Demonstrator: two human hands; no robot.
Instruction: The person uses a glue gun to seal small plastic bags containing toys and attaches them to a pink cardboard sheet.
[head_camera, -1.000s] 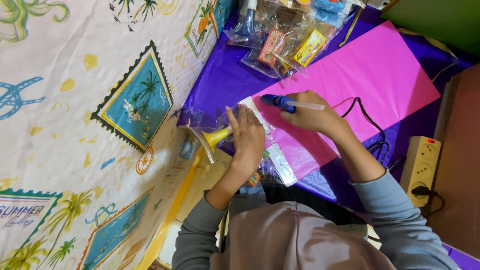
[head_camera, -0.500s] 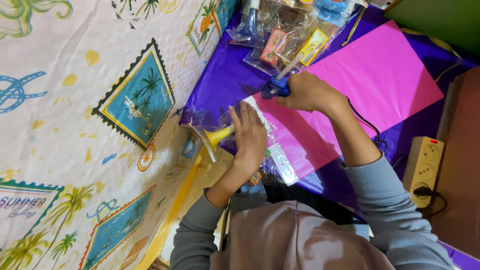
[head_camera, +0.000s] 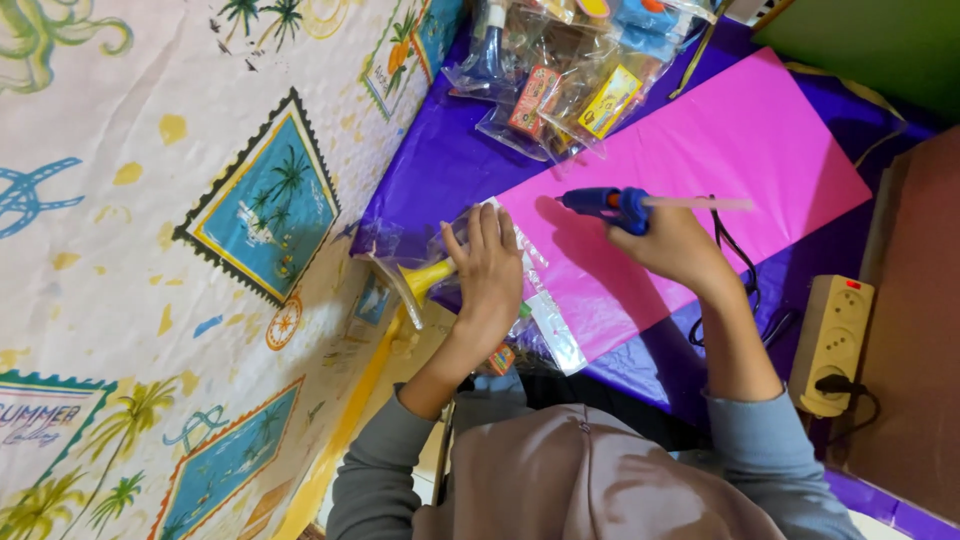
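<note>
The blue glue gun (head_camera: 610, 205) was gripped by the right hand (head_camera: 680, 245), nozzle toward 9 o'clock at the clear packet (head_camera: 530, 300), pressed flat under the open left hand (head_camera: 490, 275)

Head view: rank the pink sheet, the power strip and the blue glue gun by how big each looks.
1. pink sheet, by far the largest.
2. power strip.
3. blue glue gun, partly hidden in the right hand, so its rank below the strip is unsure.
</note>
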